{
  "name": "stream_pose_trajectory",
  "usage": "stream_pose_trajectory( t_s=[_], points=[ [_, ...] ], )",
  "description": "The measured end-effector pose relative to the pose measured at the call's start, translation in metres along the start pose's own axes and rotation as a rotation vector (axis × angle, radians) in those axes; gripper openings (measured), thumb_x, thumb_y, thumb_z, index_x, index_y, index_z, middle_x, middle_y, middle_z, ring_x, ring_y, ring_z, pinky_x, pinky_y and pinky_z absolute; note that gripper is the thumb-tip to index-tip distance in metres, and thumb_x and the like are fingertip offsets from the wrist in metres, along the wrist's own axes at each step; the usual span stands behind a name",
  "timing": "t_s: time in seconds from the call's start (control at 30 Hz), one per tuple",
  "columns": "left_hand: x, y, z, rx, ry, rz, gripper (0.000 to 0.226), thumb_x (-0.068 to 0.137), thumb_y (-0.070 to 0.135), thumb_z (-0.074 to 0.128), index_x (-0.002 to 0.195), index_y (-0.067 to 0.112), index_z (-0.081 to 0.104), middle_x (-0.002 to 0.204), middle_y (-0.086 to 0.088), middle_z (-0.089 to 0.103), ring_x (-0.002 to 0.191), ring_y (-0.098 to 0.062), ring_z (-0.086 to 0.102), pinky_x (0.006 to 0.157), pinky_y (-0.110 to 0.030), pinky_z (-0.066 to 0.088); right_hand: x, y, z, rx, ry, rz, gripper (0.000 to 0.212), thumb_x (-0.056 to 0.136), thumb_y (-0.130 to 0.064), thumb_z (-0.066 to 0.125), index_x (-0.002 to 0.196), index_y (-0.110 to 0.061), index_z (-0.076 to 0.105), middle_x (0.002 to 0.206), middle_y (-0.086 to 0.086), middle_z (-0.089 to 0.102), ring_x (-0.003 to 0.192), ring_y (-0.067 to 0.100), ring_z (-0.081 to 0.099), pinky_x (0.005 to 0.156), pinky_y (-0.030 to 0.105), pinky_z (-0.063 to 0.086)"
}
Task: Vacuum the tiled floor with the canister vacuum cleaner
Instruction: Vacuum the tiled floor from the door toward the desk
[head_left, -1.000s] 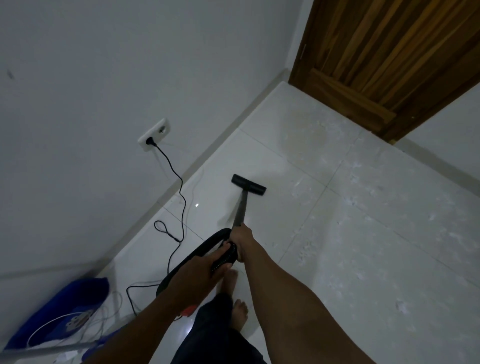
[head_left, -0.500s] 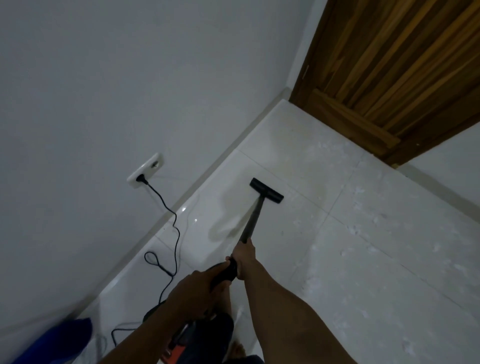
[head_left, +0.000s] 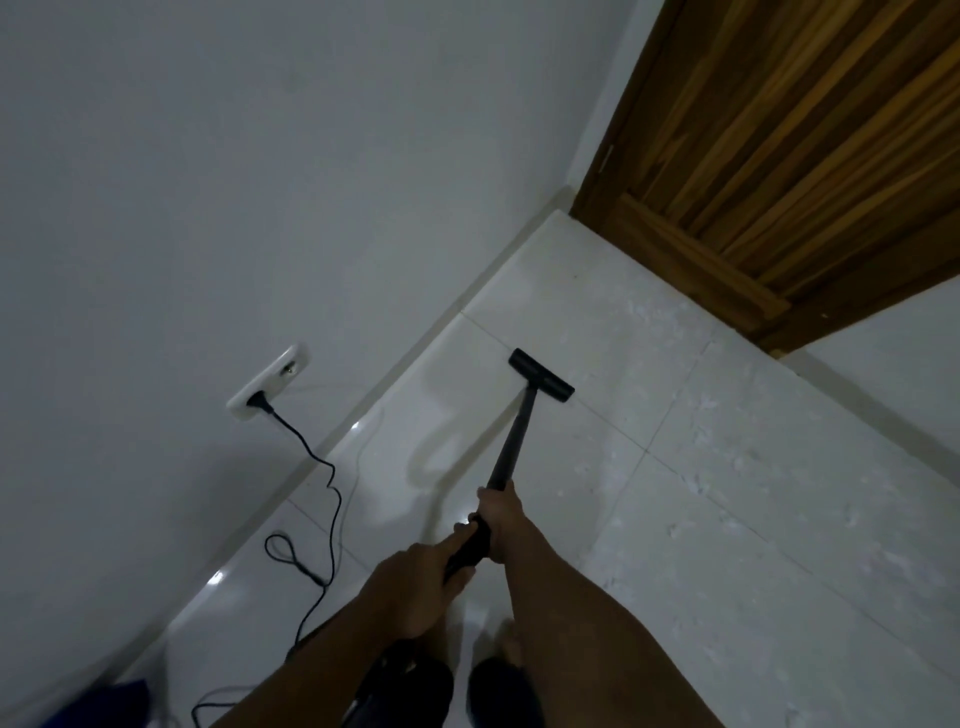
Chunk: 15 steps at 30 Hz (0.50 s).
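A black vacuum wand (head_left: 514, 441) runs from my hands out to a flat black floor nozzle (head_left: 541, 374) resting on the white tiled floor (head_left: 727, 519) near the left wall. My right hand (head_left: 501, 514) grips the wand higher up. My left hand (head_left: 415, 587) holds the handle end just behind it. White dust flecks cover the tiles to the right of the nozzle. The canister is hidden below my arms.
A black power cord (head_left: 322, 499) hangs from a white wall socket (head_left: 267, 384) and loops on the floor at left. A wooden door (head_left: 779, 156) closes the far corner. A blue object (head_left: 98, 706) sits at the bottom left. My bare feet (head_left: 509, 649) stand below.
The nozzle has slid forward toward the door and the wand is extended further from me. The view has tilted up, so the hose and blue object have mostly left the frame.
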<state>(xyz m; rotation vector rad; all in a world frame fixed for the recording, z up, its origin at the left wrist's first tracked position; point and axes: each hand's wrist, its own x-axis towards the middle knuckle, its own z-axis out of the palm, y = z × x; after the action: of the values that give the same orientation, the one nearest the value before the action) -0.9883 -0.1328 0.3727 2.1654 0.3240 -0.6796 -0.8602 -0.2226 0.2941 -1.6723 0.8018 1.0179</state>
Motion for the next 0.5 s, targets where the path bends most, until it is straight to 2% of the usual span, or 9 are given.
stream_pose_trajectory(
  t_s=[0.03, 0.1, 0.2, 0.3, 0.33, 0.4, 0.43, 0.5],
  points=[
    [0.003, 0.001, -0.003, 0.018, 0.004, -0.002, 0.058, 0.102, 0.049, 0.043, 0.156, 0.046, 0.019, 0.096, 0.002, 0.072, 0.078, -0.011, 0.069, 0.076, -0.031, 0.058, -0.003, -0.002, 0.001, 0.023, 0.001, 0.007, 0.049, 0.097, -0.018, 0.047, 0.144, -0.028, 0.038, 0.093, 0.014, 0.056, 0.072, 0.028, 0.058, 0.076, 0.051, 0.06],
    [0.01, 0.004, -0.007, 0.016, 0.008, -0.007, 0.059, 0.102, 0.049, 0.043, 0.156, 0.045, 0.021, 0.096, 0.002, 0.073, 0.079, -0.012, 0.069, 0.078, -0.033, 0.058, -0.003, -0.011, 0.0, 0.027, 0.019, 0.004, 0.049, 0.1, -0.018, 0.042, 0.148, -0.028, 0.035, 0.097, 0.014, 0.058, 0.072, 0.026, 0.059, 0.063, 0.038, 0.059],
    [0.026, 0.006, -0.011, 0.011, 0.013, 0.001, 0.061, 0.098, 0.056, 0.042, 0.155, 0.046, 0.022, 0.094, 0.005, 0.072, 0.077, -0.01, 0.069, 0.078, -0.034, 0.059, 0.0, -0.029, -0.006, -0.017, 0.025, -0.029, 0.05, 0.101, -0.016, 0.037, 0.15, -0.025, 0.031, 0.1, 0.011, 0.058, 0.072, 0.023, 0.057, 0.057, 0.032, 0.054],
    [0.046, 0.014, -0.018, 0.001, -0.01, -0.019, 0.063, 0.099, 0.055, 0.043, 0.156, 0.046, 0.016, 0.088, 0.005, 0.07, 0.068, -0.008, 0.067, 0.072, -0.031, 0.06, 0.007, -0.05, -0.011, -0.007, 0.023, -0.046, 0.045, 0.1, -0.016, 0.037, 0.143, -0.029, 0.037, 0.1, 0.011, 0.059, 0.075, 0.024, 0.059, 0.059, 0.033, 0.054],
    [0.054, 0.02, -0.022, 0.001, -0.032, -0.03, 0.063, 0.101, 0.053, 0.044, 0.157, 0.045, 0.014, 0.087, 0.005, 0.069, 0.066, -0.008, 0.065, 0.07, -0.03, 0.059, 0.021, -0.054, -0.012, -0.048, 0.042, -0.047, 0.042, 0.098, -0.021, 0.038, 0.138, -0.033, 0.038, 0.106, 0.012, 0.06, 0.081, 0.027, 0.062, 0.067, 0.036, 0.057],
    [0.066, 0.033, -0.032, 0.015, -0.082, -0.043, 0.064, 0.104, 0.047, 0.044, 0.157, 0.044, 0.009, 0.086, 0.005, 0.063, 0.065, -0.008, 0.06, 0.066, -0.026, 0.054, 0.078, -0.048, -0.015, -0.159, 0.067, -0.063, 0.059, 0.087, -0.037, 0.038, 0.147, -0.037, 0.035, 0.119, 0.011, 0.061, 0.097, 0.031, 0.064, 0.085, 0.045, 0.057],
    [0.076, 0.04, -0.036, 0.02, -0.109, -0.047, 0.064, 0.104, 0.046, 0.043, 0.158, 0.043, 0.008, 0.084, 0.005, 0.059, 0.064, -0.007, 0.057, 0.065, -0.025, 0.05, 0.109, -0.045, -0.019, -0.186, 0.08, -0.061, 0.064, 0.082, -0.042, 0.037, 0.146, -0.042, 0.034, 0.119, 0.011, 0.06, 0.098, 0.032, 0.065, 0.085, 0.047, 0.058],
    [0.098, 0.052, -0.044, 0.027, -0.121, -0.057, 0.062, 0.105, 0.045, 0.042, 0.158, 0.041, 0.01, 0.081, 0.005, 0.056, 0.063, -0.006, 0.054, 0.065, -0.023, 0.045, 0.136, -0.054, -0.027, -0.191, 0.095, -0.038, 0.062, 0.08, -0.044, 0.039, 0.142, -0.045, 0.034, 0.108, 0.011, 0.062, 0.089, 0.034, 0.067, 0.074, 0.049, 0.061]
  ],
)
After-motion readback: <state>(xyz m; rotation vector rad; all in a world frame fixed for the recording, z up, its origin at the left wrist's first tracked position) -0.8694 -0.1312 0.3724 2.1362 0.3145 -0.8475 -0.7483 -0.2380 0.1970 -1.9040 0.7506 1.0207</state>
